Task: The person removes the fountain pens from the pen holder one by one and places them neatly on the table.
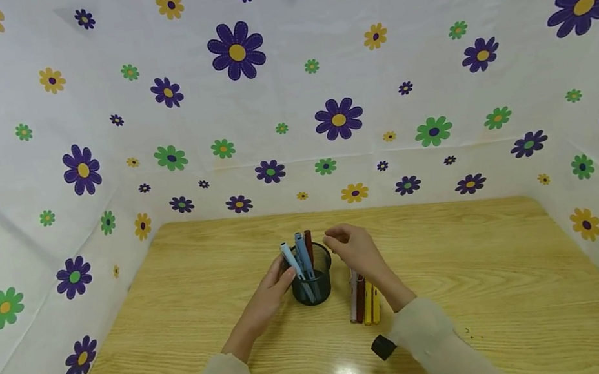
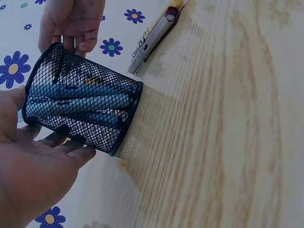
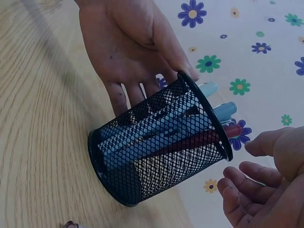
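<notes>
Presently, left hand: the left hand (image 1: 264, 301) holds the mesh cup (image 1: 323, 286) at its left side, thumb at the rim and the long fingers against the wall.
Right hand: the right hand (image 1: 359, 251) hangs just beside the cup's rim, on the right; its thumb and loosely bent fingers stand apart, with nothing seen between them.
Mesh cup: upright on the counter (image 1: 467, 278), between the two hands.
In the cup: several blue markers (image 1: 303, 253) and one dark red marker (image 1: 309, 242) stand on end, their tops above the rim; the blue ones lean toward the left hand, the red one is nearly straight.
Loose row: a pale mauve marker (image 1: 353, 310), a maroon marker (image 1: 361, 303) and yellow markers (image 1: 376, 307) lie side by side on the counter, to the right of the cup and nearer the person.
Long axis: the row runs roughly front to back, near ends slanting a little left; the far ends are hidden by the right hand.
Nearer hand: the right, plainly; the row lies on the person's side of it, so I judge that a reach would run back toward the body, across lying markers, whereas the cup's mouth lies just leftward.
</notes>
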Demonstrator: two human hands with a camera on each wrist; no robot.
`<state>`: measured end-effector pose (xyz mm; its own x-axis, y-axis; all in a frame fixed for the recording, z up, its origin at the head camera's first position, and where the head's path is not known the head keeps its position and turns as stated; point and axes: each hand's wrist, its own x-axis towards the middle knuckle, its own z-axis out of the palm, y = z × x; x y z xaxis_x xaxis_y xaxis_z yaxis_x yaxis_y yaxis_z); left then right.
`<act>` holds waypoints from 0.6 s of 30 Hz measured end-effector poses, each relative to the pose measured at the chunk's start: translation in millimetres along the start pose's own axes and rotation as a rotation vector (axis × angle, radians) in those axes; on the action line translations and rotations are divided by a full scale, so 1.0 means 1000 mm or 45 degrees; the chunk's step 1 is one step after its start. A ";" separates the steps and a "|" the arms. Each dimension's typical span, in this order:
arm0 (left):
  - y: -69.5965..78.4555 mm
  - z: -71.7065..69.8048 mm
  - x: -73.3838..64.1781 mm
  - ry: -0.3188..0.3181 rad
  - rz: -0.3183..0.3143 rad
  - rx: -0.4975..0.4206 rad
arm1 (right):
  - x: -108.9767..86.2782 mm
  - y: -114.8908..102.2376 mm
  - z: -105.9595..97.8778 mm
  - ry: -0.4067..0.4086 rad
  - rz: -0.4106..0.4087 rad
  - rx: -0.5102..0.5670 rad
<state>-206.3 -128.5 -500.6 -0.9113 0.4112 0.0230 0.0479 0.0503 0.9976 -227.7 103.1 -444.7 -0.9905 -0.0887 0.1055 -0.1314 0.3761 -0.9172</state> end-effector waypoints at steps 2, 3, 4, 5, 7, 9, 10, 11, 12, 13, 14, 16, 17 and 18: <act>0.000 0.000 0.000 0.005 -0.003 0.000 | 0.002 -0.001 0.002 -0.004 -0.025 -0.017; 0.001 0.000 0.000 0.009 -0.012 -0.002 | 0.003 -0.001 0.003 -0.004 -0.037 -0.028; 0.001 0.000 0.000 0.011 -0.014 -0.001 | 0.003 -0.001 0.004 -0.004 -0.047 -0.036; 0.002 0.000 0.000 0.012 -0.019 -0.004 | 0.004 -0.001 0.005 -0.005 -0.059 -0.047; 0.003 0.001 0.000 0.015 -0.022 -0.008 | 0.006 -0.003 0.007 -0.011 -0.080 -0.062; 0.003 0.001 0.000 0.019 -0.026 -0.009 | 0.008 -0.004 0.009 -0.015 -0.096 -0.071; 0.003 0.001 0.000 0.018 -0.023 -0.010 | 0.008 -0.004 0.010 -0.019 -0.106 -0.074; 0.003 0.001 0.000 0.019 -0.024 -0.011 | 0.009 -0.004 0.011 -0.023 -0.111 -0.080; 0.003 0.001 0.000 0.020 -0.023 -0.009 | 0.010 -0.005 0.011 -0.027 -0.116 -0.083; 0.003 0.001 0.000 0.021 -0.025 -0.007 | 0.011 -0.005 0.012 -0.032 -0.120 -0.089; 0.003 0.001 0.000 0.023 -0.027 -0.006 | 0.012 -0.005 0.013 -0.036 -0.121 -0.093; 0.002 0.000 0.000 0.025 -0.033 -0.002 | 0.013 -0.005 0.015 -0.050 -0.119 -0.093; 0.002 0.000 0.000 0.027 -0.035 0.001 | 0.013 -0.006 0.016 -0.057 -0.115 -0.090; 0.001 0.000 0.000 0.029 -0.036 0.003 | 0.014 -0.007 0.016 -0.065 -0.111 -0.084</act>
<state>-206.6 -128.1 -499.1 -0.9214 0.3886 -0.0032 0.0233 0.0636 0.9977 -239.6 84.1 -443.2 -0.9719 -0.1700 0.1626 -0.2211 0.4246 -0.8780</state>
